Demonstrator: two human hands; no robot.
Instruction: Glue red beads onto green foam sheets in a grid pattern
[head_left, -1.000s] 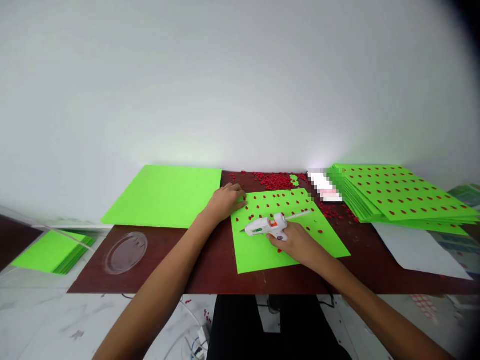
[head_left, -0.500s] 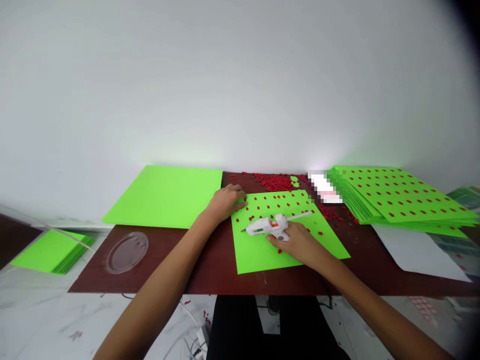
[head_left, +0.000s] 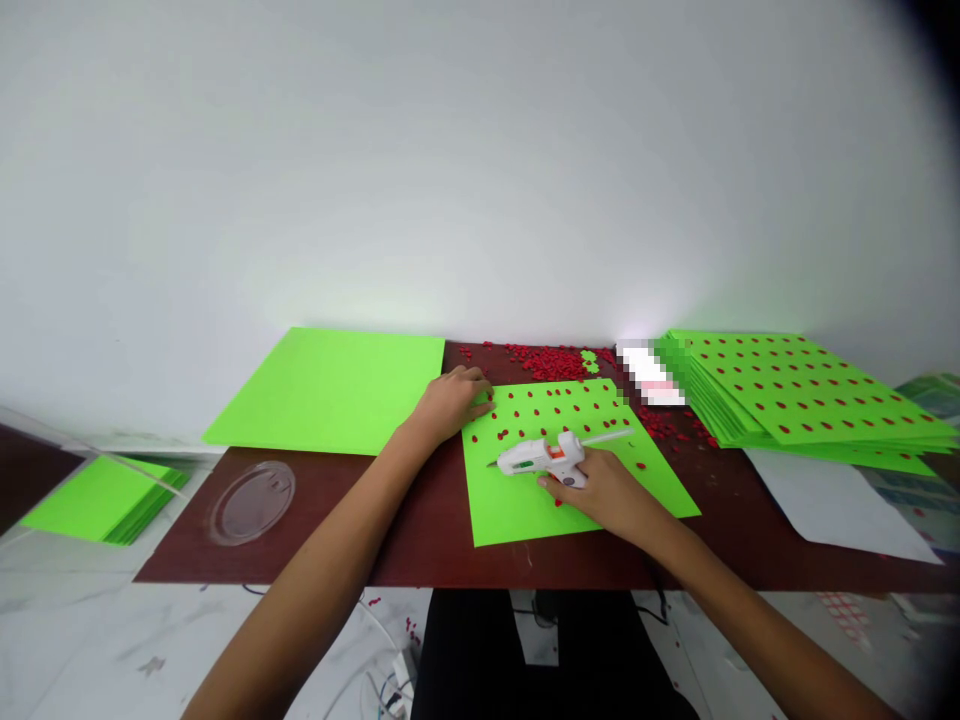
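Note:
My right hand (head_left: 600, 487) is closed round the handle of a white glue gun (head_left: 540, 457), a clear stick jutting from its back. The gun's tip points left, over a bright green sheet (head_left: 510, 515) dotted with rows of small red pieces. At the sheet's upper left edge rests my left hand (head_left: 456, 400), its fingers bent and a little apart, with nothing seen in them. Behind the sheet lies a heap of loose red pieces (head_left: 551, 362), with small green shapes (head_left: 589, 358) beside it.
Plain green sheets (head_left: 330, 390) lie on the left of the brown table (head_left: 450, 570), above a clear plastic lid (head_left: 255, 503). A stack of dotted green sheets (head_left: 810, 395) and white paper (head_left: 840, 510) are at right. A bright phone-like object (head_left: 649, 375) stands between.
My right hand and the glue gun have shifted slightly to the right. My left hand stays at the sheet's edge.

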